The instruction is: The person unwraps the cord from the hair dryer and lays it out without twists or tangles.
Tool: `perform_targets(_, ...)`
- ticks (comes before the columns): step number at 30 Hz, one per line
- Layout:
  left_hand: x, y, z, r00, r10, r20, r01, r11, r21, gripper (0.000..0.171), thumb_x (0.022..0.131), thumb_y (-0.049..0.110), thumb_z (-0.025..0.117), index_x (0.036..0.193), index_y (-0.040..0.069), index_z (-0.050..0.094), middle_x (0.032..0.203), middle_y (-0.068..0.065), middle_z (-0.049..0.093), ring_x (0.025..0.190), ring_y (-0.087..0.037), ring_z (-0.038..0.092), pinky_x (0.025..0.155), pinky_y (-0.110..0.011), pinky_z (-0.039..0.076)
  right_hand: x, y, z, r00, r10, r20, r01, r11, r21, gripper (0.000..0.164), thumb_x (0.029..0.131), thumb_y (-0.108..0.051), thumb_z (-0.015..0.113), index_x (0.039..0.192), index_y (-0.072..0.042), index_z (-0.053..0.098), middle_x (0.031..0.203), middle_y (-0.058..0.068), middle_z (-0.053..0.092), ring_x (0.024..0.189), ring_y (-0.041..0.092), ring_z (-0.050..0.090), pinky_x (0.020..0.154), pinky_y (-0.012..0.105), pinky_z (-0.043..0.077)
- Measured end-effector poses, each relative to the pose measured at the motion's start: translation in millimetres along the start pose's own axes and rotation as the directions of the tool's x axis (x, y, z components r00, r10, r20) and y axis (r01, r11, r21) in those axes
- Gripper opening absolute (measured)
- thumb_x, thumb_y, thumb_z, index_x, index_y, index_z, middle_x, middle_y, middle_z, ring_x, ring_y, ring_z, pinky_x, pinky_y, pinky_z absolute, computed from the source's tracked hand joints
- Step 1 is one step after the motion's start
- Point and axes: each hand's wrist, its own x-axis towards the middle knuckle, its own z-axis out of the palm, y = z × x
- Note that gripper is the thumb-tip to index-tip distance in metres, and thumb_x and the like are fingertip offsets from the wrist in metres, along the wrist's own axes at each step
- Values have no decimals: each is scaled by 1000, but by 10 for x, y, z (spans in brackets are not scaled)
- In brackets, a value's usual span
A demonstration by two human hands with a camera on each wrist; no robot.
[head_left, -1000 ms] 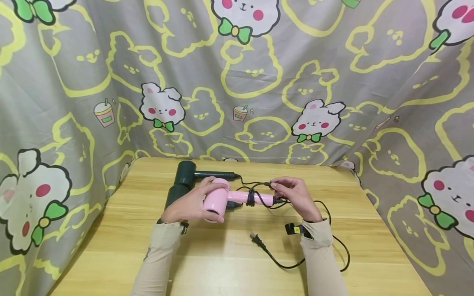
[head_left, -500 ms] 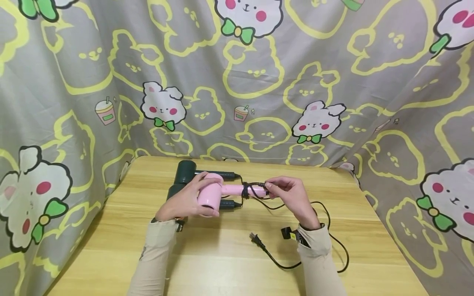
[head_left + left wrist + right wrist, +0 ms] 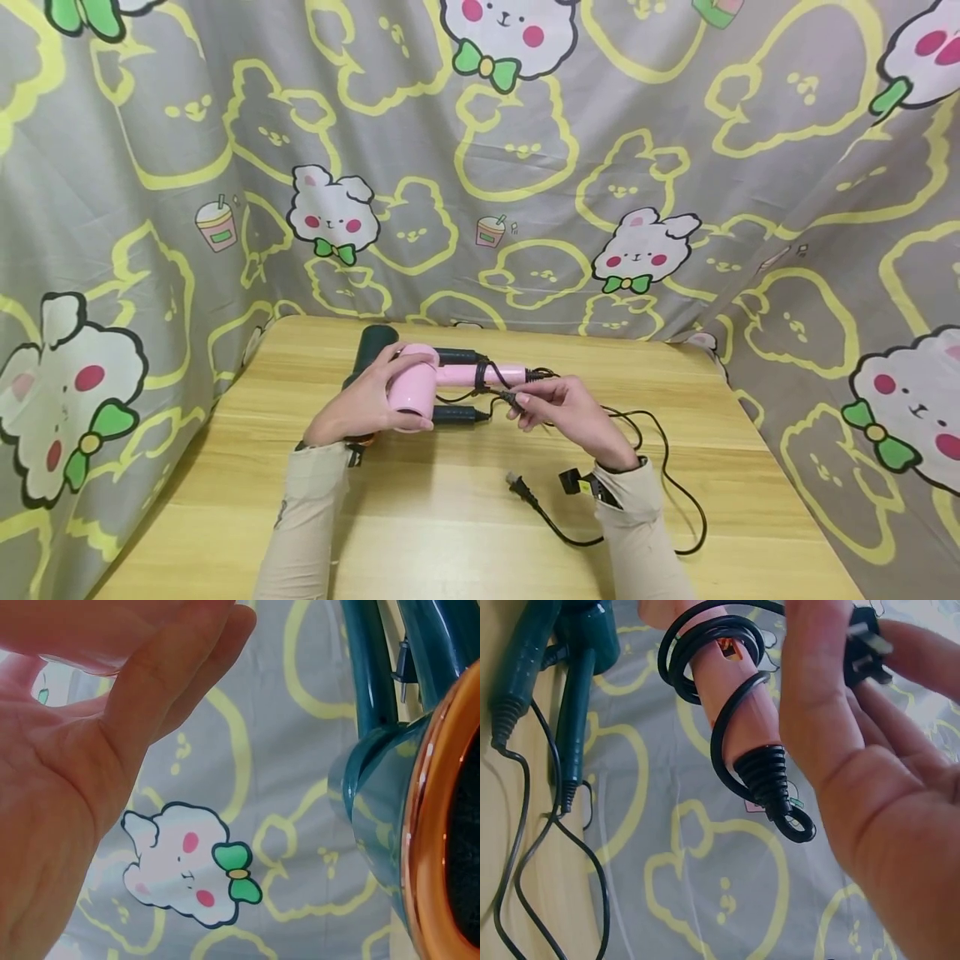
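Observation:
My left hand (image 3: 356,406) grips the barrel of a pink hair dryer (image 3: 411,392), its handle pointing right. A black cord (image 3: 712,639) is wound round that handle. Just in front of the handle, my right hand (image 3: 566,412) pinches the two-prong plug (image 3: 864,656) between thumb and fingers. Two dark green hair dryers lie behind and beneath. The far one (image 3: 375,343) shows its barrel, while the nearer one (image 3: 457,414) is mostly hidden by my left hand and the pink dryer. In the left wrist view, a green dryer's orange-rimmed end (image 3: 427,825) shows close up.
Another black plug (image 3: 517,485) lies on the wooden table (image 3: 420,542), its cord (image 3: 701,508) looping right behind my right forearm. A printed curtain (image 3: 420,283) stands round the table's back and sides.
The pink hair dryer has moved left and slightly back with my left hand. My right hand has brought the plug left and nearer, from behind the handle to in front of it.

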Motion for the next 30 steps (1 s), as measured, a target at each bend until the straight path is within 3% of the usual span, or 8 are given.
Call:
perform_targets(4, -4, 1, -9, 1000, 5, 5, -5, 1000, 0, 95, 62, 54, 97, 146, 38, 54, 158, -4, 34, 112, -32, 57, 78, -39, 51, 21, 55, 19, 995, 4, 104, -5, 1000, 6, 33, 105, -15, 62, 125, 9, 67, 111, 37, 71, 84, 14, 76, 82, 34, 63)
perform_targets(8, -9, -8, -24, 1000, 8, -6, -8, 1000, 2, 94, 62, 54, 97, 145, 40, 54, 160, -6, 33, 117, -34, 57, 79, -40, 51, 59, 101, 35, 984, 39, 176, -37, 999, -12, 31, 105, -17, 61, 125, 7, 69, 109, 33, 73, 88, 17, 77, 83, 36, 63)
perform_targets(15, -24, -8, -52, 1000, 18, -14, -18, 1000, -24, 93, 62, 55, 96, 144, 40, 55, 162, -6, 32, 122, -35, 54, 82, -42, 50, 112, 192, 53, 965, 120, 233, -104, 992, -77, 29, 105, -17, 61, 125, 1, 72, 104, 28, 76, 79, 13, 73, 79, 39, 63)
perform_targets(21, -25, -12, -59, 999, 35, -19, -36, 999, -30, 92, 63, 52, 97, 144, 39, 55, 162, -6, 32, 126, -33, 52, 85, -43, 50, 154, 325, 41, 952, 147, 268, -125, 987, -98, 34, 105, -16, 60, 131, 5, 67, 106, 25, 77, 76, 12, 72, 82, 52, 61)
perform_targets(28, -27, 14, -57, 999, 38, -8, -38, 998, -41, 94, 62, 53, 97, 144, 40, 55, 161, -2, 34, 121, -31, 53, 83, -42, 50, 225, 526, -16, 933, 190, 305, -177, 982, -70, 39, 106, -13, 58, 133, 16, 60, 110, 39, 69, 73, 7, 68, 72, 25, 60)
perform_targets(30, -26, 27, -53, 999, 44, -3, -44, 998, -43, 94, 61, 53, 97, 144, 40, 55, 160, 0, 34, 121, -30, 53, 84, -42, 50, 238, 578, -49, 934, 202, 294, -196, 979, -50, 40, 106, -12, 58, 131, 18, 59, 109, 39, 69, 72, 7, 68, 71, 23, 60)
